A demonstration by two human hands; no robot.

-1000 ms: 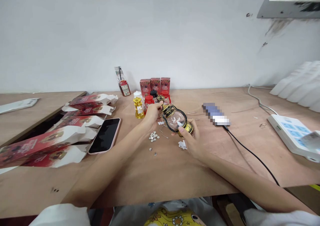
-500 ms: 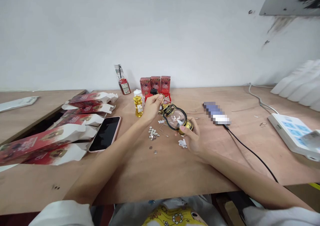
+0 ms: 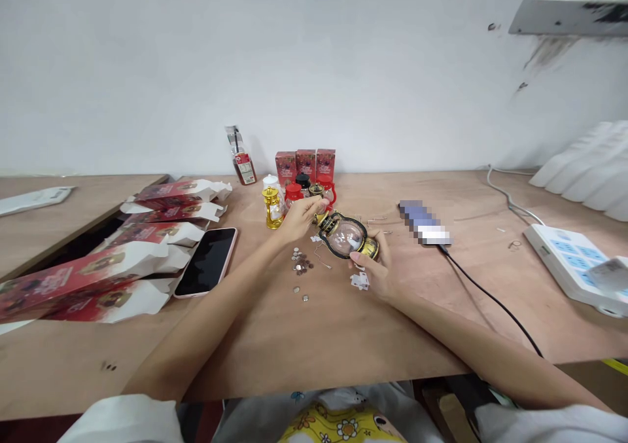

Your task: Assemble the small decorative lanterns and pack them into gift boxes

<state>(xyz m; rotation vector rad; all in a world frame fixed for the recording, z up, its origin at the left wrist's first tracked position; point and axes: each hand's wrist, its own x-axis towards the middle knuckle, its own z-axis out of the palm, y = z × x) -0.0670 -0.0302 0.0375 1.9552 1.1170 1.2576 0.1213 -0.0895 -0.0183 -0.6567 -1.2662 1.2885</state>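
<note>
A small lantern (image 3: 345,236) with a clear globe, dark trim and a gold base is tilted on its side above the table, its top towards the left. My right hand (image 3: 377,267) is closed around the base, thumb on the near side. At the lantern's top end my left hand (image 3: 300,219) pinches with bent fingers; exactly which part lies between the fingertips is hidden. Below the hands lie a pile of button cells (image 3: 300,264), small white tabs (image 3: 360,281) and a bent wire (image 3: 324,260).
Behind my left hand stand a gold lantern (image 3: 271,209), a red lantern (image 3: 293,191) and several others, before red boxes (image 3: 306,163). Unfolded cartons (image 3: 93,269) and a phone (image 3: 206,263) lie left. At right are a blurred phone (image 3: 422,220), its cable (image 3: 490,299) and a power strip (image 3: 572,260).
My left hand has moved slightly down and its fingers have curled closer to the lantern's top; the wire seen by the fingertips earlier is no longer visible. My right hand keeps its hold.
</note>
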